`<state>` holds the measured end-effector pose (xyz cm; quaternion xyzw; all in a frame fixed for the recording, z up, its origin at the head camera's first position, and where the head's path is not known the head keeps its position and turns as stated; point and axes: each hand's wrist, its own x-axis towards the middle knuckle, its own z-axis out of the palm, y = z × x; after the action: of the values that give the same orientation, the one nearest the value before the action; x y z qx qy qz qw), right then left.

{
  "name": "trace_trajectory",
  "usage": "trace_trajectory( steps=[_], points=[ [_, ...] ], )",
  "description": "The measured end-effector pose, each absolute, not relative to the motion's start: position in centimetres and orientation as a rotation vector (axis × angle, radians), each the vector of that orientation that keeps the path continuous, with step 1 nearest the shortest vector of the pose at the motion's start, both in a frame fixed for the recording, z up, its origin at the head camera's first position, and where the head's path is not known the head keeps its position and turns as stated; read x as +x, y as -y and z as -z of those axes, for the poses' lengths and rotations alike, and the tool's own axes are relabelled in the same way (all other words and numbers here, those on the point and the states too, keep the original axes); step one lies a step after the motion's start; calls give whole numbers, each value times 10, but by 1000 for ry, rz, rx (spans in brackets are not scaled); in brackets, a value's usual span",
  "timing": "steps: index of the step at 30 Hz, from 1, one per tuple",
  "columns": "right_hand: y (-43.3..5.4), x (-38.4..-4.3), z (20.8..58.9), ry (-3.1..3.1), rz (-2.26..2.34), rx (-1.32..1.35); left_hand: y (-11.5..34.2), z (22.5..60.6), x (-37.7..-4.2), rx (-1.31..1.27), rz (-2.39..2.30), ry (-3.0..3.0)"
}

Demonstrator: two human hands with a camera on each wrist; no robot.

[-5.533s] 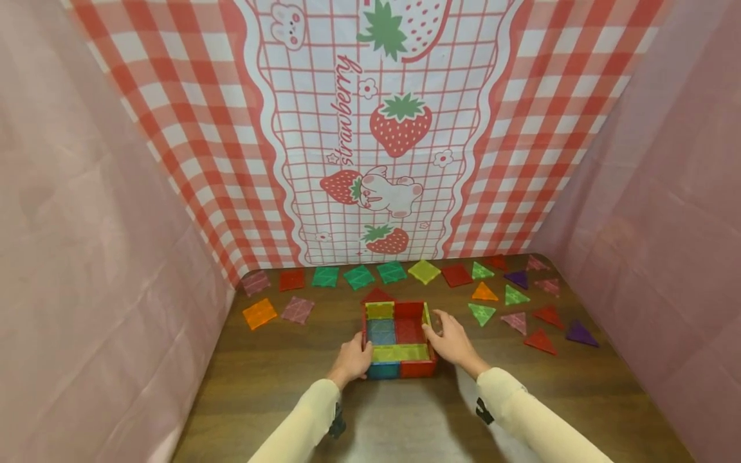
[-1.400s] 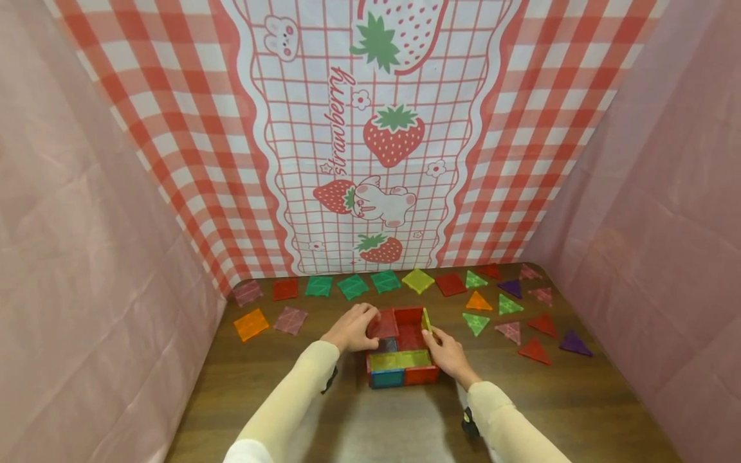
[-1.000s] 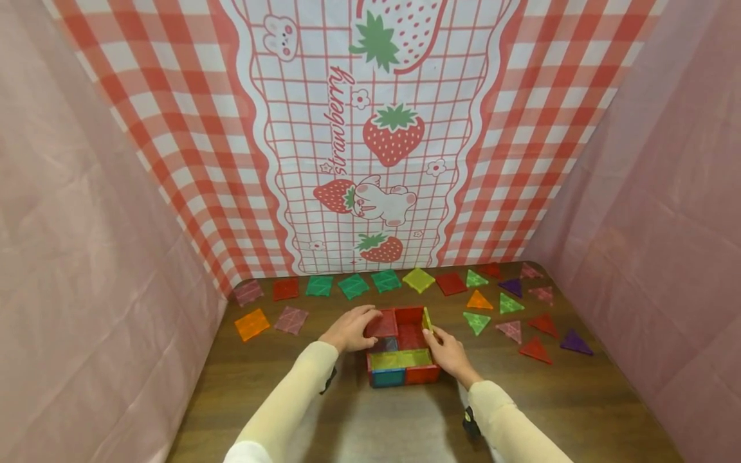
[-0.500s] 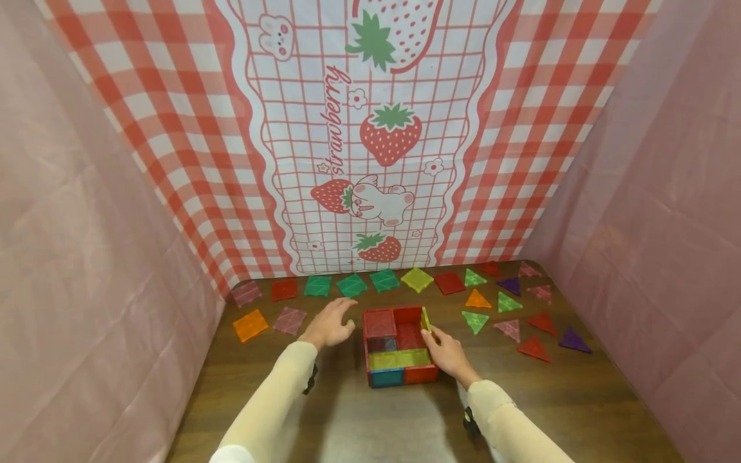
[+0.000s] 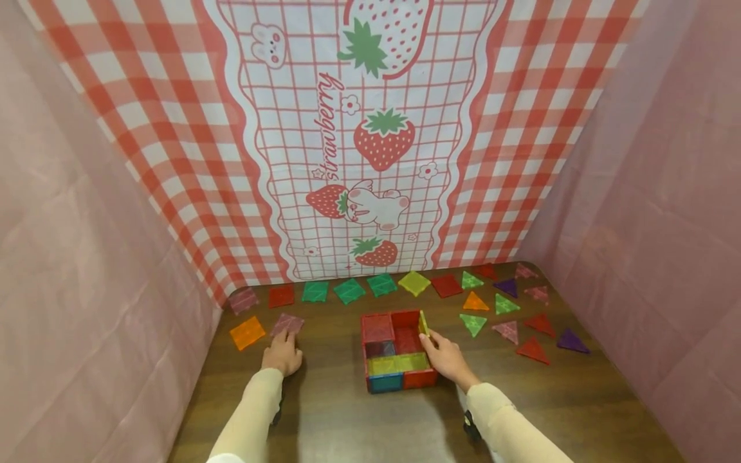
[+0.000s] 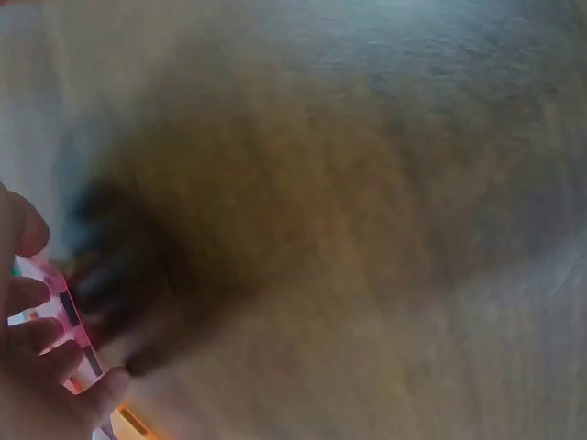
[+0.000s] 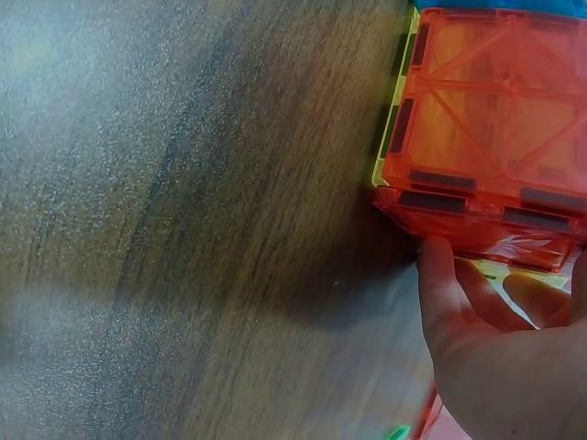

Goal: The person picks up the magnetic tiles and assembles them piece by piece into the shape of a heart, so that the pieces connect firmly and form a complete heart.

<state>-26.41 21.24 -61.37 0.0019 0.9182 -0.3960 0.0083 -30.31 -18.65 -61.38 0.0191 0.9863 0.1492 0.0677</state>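
My left hand [image 5: 282,355] reaches over a pink square magnetic tile [image 5: 287,323], its fingertips on the tile's near part. In the left wrist view the spread fingers overlap the edge of that pink tile [image 6: 70,312]. Centre right of the table stands a low box of magnetic tiles [image 5: 386,382], red, blue and yellow, with a red square [image 5: 378,328] over its far left corner. At the box's right wall my right hand [image 5: 444,357] grips by an upright yellow tile [image 5: 424,323]. The right wrist view shows its fingers [image 7: 438,275] against the red wall.
An orange square [image 5: 247,332] lies left of the pink one. Along the back edge runs a row of squares, including green tiles [image 5: 350,291] and a yellow one [image 5: 414,283]. Several triangles, such as a purple one [image 5: 573,341], are scattered at the right. Fabric walls surround the table.
The red square came onto the box's far left corner under my left hand, which then let go and moved left to the pink tile. My right hand stays at the box's right wall.
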Motion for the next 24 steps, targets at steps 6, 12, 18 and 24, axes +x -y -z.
trace_trajectory(
  steps=[6,12,18,24],
  points=[
    [-215,-265,611,-2885,1258,1,189,614,-295,414,-421,-3061],
    [-220,-267,613,-2862,1233,-11,189,613,-293,537,-462,-3120],
    [-227,-263,616,-2785,1276,-44,190,620,-293,342,-579,-3038],
    [-231,-253,622,-2718,1327,-22,193,621,-288,290,-541,-3062]
  ],
)
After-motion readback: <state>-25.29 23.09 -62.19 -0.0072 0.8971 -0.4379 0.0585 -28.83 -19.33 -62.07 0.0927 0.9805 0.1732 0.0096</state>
